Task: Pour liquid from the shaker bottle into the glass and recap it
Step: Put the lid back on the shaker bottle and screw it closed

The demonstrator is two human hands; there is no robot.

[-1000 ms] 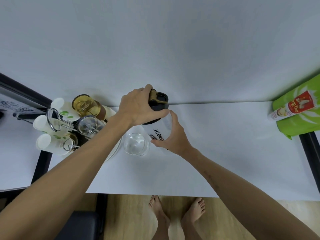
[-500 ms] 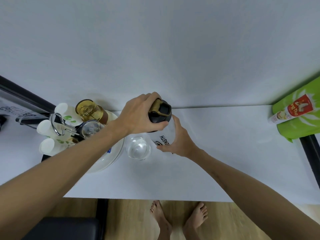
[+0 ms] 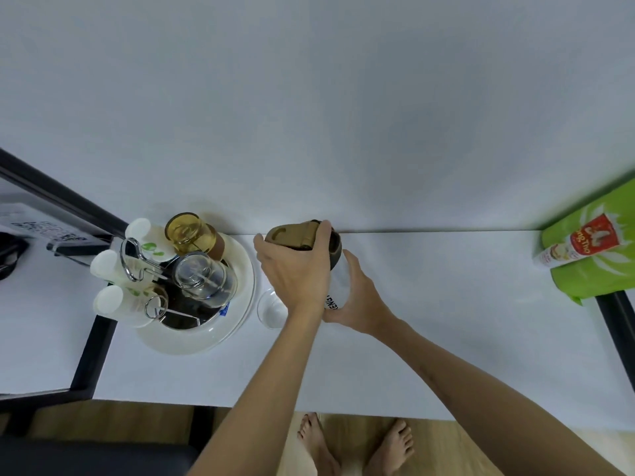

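Hidden: your left hand point(image 3: 295, 273) covers most of the glass point(image 3: 271, 309); contents unclear.
Grip: left grasps cap point(image 3: 292, 235), right hand point(image 3: 357, 300) wraps bottle point(image 3: 335, 290).

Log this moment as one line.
left hand on bottle cap | right hand holding shaker bottle | glass beside bottle
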